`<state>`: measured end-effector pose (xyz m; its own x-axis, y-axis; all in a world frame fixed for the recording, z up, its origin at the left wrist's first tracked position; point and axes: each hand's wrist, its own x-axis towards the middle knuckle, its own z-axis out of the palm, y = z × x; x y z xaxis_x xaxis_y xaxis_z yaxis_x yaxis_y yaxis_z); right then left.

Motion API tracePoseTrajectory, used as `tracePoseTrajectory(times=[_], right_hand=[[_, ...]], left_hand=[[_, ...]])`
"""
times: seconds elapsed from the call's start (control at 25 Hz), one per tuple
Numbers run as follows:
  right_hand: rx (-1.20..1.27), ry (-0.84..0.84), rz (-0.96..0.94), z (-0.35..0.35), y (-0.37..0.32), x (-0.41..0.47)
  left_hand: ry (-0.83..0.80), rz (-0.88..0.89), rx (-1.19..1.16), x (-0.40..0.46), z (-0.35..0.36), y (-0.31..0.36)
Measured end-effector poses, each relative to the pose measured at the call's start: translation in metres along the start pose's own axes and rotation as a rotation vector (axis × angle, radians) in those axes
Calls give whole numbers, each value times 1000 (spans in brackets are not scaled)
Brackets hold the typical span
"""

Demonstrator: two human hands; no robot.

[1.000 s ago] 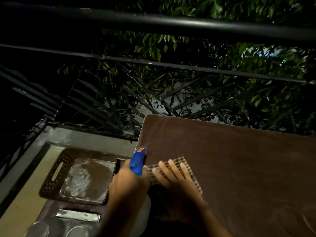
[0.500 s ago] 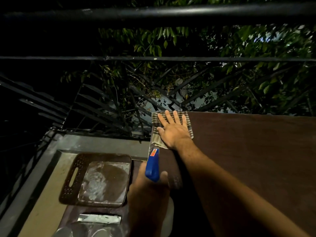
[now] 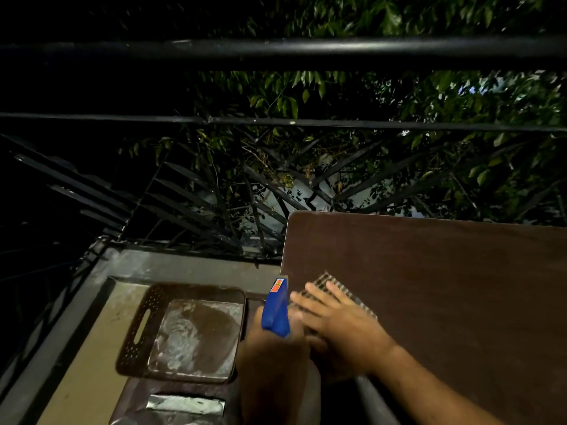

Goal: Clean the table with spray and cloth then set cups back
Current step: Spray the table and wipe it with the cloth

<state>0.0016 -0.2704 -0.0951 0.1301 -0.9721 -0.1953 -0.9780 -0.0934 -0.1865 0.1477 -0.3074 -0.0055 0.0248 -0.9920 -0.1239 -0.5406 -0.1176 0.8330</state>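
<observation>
It is night on a balcony, with a black railing (image 3: 276, 50) and green leaves behind it. A brown table (image 3: 445, 286) fills the right side of the head view; no cups can be made out on it.

The right hand (image 3: 340, 320) lies flat on a checked cloth (image 3: 337, 286) near the table's left edge, fingers straight and a little spread, probably to press the cloth down for wiping. The left hand (image 3: 273, 357) grips a spray bottle (image 3: 276, 308) just left of the cloth, fingers curled round it, most likely kept ready for more spray. The blue spray head is long from near to far, and its nozzle points to the far side.

On the left, lower, a brown perforated tray (image 3: 144, 326) lies on the floor.
</observation>
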Motion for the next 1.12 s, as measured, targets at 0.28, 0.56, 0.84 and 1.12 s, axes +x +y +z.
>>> tracePoseTrajectory(times=[0.28, 0.56, 0.84, 1.12], right_hand=[[109, 123, 443, -31, 34, 97], [5, -32, 11, 19, -46, -25], [75, 127, 282, -13, 13, 13], [152, 6, 292, -4, -32, -9]], left_hand=[[-42, 64, 112, -4, -6, 0], [-258, -3, -54, -8, -9, -19], [-275, -12, -113, -28, -19, -46], [-322, 17, -244, -59, -37, -61]])
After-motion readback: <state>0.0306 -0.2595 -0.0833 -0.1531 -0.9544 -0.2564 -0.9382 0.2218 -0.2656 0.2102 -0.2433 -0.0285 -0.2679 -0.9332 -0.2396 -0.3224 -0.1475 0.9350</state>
